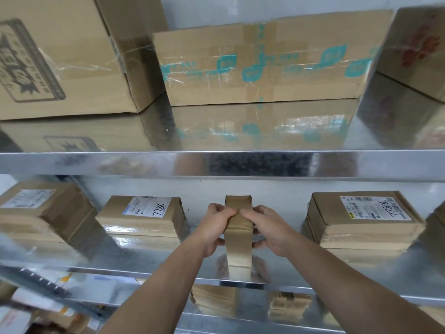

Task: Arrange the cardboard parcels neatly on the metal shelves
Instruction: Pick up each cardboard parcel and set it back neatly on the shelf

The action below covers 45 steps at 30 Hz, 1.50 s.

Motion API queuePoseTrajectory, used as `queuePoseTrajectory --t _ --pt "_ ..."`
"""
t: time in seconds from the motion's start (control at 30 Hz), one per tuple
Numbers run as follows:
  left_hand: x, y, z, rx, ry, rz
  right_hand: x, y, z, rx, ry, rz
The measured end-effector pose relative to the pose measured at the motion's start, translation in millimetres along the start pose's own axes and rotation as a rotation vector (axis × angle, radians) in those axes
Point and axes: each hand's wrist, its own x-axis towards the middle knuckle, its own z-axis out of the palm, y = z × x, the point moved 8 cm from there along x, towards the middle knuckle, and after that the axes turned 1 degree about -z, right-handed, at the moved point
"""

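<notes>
1. Firstly, head view, step in hand: a narrow parcel (238, 239) stood on edge and appeared to rest on the middle shelf (149, 259). Judged as the placing-and-squaring step, with release not yet made.
2. Left hand (214, 227): fingers curled over the parcel's top, thumb low on its left side, clamped on it.
3. Right hand (269, 230): mirrored grip on the right side, fingers meeting the left hand's on top.
4. Next move, judged: slide the parcel back into line with its neighbours, then let go evenly. Being tall and thin, it would likely tip if freed from one side first.
5. Edges: the shelf's front edge lay under the forearms. The upper shelf lip (96, 162) hung overhead and limited any lift.
6. Open room: bare metal on both sides. The left labelled parcel (142, 218) and right labelled parcel (361, 220) both sat apart from the held one.
7. Upper shelf: a large box (72, 56) and a taped flat box (260, 63), set back from the lip.
</notes>
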Motion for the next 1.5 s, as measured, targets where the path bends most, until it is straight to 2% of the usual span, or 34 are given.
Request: queuePoseTrajectory --t 0.4,0.5,0.67,0.8,0.93,1.03,1.13,1.23,1.37,1.5 --pt "2 3 1 -0.001 0.02 -0.036 6 -1 -3 -0.006 0.005 0.008" --pt "-2 -8 0 -0.06 -0.016 -0.102 1 3 -10 0.082 -0.028 0.032" --pt "-2 -40 -8 -0.139 0.064 -0.171 1 18 -31 0.327 -0.009 0.038" --pt "3 -65 -14 -0.079 0.129 -0.216 7 38 -42 0.465 0.041 0.037" --pt "6 -61 -20 -0.113 0.182 -0.154 16 49 -58 0.374 0.19 0.005" --pt "3 -52 -18 -0.103 0.158 -0.109 16 48 -75 0.116 0.328 -0.022" --pt "5 -48 -21 -0.091 0.204 -0.085 18 44 -85 -0.136 0.393 -0.08" --pt "3 -47 -17 -0.12 0.202 -0.114 25 53 -83 -0.186 0.377 -0.059" --pt "10 -45 -26 -0.064 0.249 -0.086 40 84 -71 -0.023 0.255 0.072" --pt "12 -41 -35 -0.008 0.271 -0.08 45 97 -50 0.077 0.127 0.092"
